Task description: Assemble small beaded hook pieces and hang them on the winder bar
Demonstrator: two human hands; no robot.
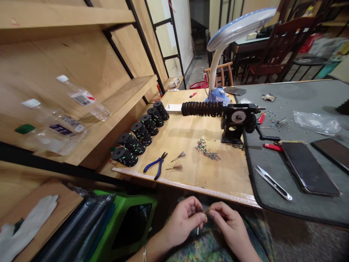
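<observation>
Low over the lap, just off the table's front edge, my left hand and my right hand meet fingertip to fingertip. Both are closed in a pinch around something small and dark that I cannot make out. A short white stick pokes out below my left fingers. On the table in front lie two small tufted pieces with thin stems, a grey one and an orange-tinged one. Blue-handled pliers rest open to their left. A pile of coloured beads and small metal parts sits farther right.
A black hand-crank winder carries a row of dark foam discs. Several thread-wound spools line the table's left side. Thread snips and a phone lie on the grey mat. A desk lamp stands behind.
</observation>
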